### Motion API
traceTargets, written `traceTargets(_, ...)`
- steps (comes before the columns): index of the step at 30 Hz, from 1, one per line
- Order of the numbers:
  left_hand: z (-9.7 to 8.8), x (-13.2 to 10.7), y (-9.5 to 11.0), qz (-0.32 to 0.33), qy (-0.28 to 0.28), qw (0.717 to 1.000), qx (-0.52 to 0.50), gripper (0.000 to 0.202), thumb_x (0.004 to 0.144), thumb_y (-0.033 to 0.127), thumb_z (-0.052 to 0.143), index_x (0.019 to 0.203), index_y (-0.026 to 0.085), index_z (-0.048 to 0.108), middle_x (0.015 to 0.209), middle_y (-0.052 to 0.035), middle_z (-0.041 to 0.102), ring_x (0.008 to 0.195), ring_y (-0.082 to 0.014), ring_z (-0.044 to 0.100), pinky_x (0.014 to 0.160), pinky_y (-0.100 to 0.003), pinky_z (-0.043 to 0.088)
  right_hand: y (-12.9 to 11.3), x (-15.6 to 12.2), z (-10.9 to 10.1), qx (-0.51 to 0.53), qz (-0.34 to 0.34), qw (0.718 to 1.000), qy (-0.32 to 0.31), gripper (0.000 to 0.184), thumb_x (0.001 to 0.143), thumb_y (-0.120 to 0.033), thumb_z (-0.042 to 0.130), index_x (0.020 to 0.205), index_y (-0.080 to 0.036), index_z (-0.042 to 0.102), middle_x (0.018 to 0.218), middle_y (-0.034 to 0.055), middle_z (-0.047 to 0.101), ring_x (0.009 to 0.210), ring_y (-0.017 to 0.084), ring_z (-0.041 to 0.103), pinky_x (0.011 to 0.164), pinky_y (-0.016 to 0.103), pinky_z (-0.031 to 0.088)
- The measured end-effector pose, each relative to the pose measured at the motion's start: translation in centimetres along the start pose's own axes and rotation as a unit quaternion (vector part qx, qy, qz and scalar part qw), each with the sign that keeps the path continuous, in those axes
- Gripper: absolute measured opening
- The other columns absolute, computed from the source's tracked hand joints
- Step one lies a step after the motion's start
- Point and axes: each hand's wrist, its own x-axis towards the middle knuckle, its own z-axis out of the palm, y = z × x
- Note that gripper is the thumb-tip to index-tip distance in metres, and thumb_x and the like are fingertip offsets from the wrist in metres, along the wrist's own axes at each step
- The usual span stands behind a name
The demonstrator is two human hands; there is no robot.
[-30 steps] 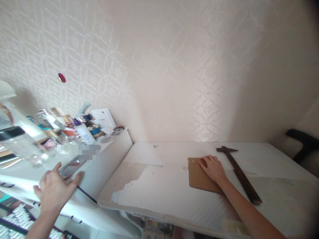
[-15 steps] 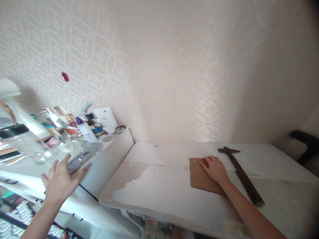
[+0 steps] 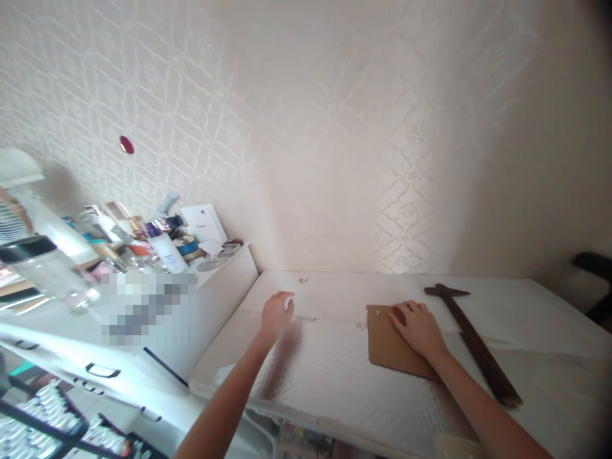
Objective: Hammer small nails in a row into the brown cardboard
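Note:
My left hand (image 3: 277,317) hovers above the left part of the white table, slightly blurred. Its fingers are bent, with a gap between thumb and forefinger and nothing visible in it. A small cluster of bits (image 3: 303,280) lies on the tabletop just beyond its fingertips. On the right, my right hand (image 3: 418,326) rests flat on a piece of brown cardboard (image 3: 387,347), fingers lying along its upper part. Tiny pale marks or bits (image 3: 379,313) show near the cardboard's top edge. To the right of that hand lies a hammer (image 3: 478,344) with a dark head and wooden handle.
The table (image 3: 335,290) has a quilted-looking covering (image 3: 335,376) and stands against a patterned wall. At left, a white drawer cabinet (image 3: 224,290) holds bottles, a clear jar (image 3: 48,274), tape rolls and a white box (image 3: 203,223). A black chair part (image 3: 595,261) shows at far right.
My left hand has moved right, from over the phone on the cabinet to above the table. My right hand stays on the cardboard. The view has shifted slightly.

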Motion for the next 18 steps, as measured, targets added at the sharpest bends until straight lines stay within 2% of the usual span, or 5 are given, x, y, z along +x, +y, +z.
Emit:
traceTargets(3, 2.4, 2.9, 1.9, -0.040, -0.026, 0.999, -0.011, 0.032, 0.086, 0.019, 0.040, 0.110, 0.018, 0.062, 0.115, -0.0066, 0.062, 0.100, -0.0163, 0.059, 0.092, -0.027, 0.042, -0.1, 0.0, -0.1, -0.007, 0.003, 1.000, 0.005, 0.032, 0.088, -0.037, 0.040, 0.100, -0.018, 0.063, 0.105, 0.0109, 0.059, 0.100, 0.027, 0.048, 0.080, 0.037, 0.039)
traceTargets(7, 3.8, 5.7, 1.9, -0.103, -0.030, 0.993, 0.038, 0.036, 0.086, 0.017, 0.041, 0.117, 0.020, 0.058, 0.120, -0.0072, 0.058, 0.107, -0.0171, 0.056, 0.092, -0.026, 0.042, -0.3, -0.1, -0.1, -0.016, -0.001, 1.000, 0.019, 0.029, 0.088, -0.035, 0.041, 0.099, -0.018, 0.063, 0.103, 0.0111, 0.059, 0.098, 0.025, 0.049, 0.079, 0.036, 0.039)
traceTargets(12, 5.0, 7.3, 1.2, -0.134, -0.056, 0.987, 0.063, 0.030, 0.087, 0.020, 0.045, 0.113, 0.022, 0.060, 0.115, -0.0070, 0.061, 0.104, -0.0180, 0.057, 0.088, -0.027, 0.043, -0.2, 0.0, 0.3, -0.021, -0.012, 0.999, 0.047, 0.027, 0.087, -0.033, 0.043, 0.098, -0.017, 0.063, 0.100, 0.0107, 0.060, 0.095, 0.024, 0.050, 0.077, 0.035, 0.040)
traceTargets(18, 6.0, 8.5, 1.8, -0.146, -0.069, 0.984, 0.081, 0.025, 0.088, 0.025, 0.046, 0.107, 0.022, 0.062, 0.112, -0.0087, 0.062, 0.105, -0.0199, 0.057, 0.085, -0.029, 0.042, -0.3, 0.0, 0.3, -0.019, -0.022, 0.998, 0.054, 0.027, 0.088, -0.033, 0.043, 0.096, -0.017, 0.063, 0.099, 0.0102, 0.060, 0.094, 0.025, 0.050, 0.077, 0.036, 0.040)
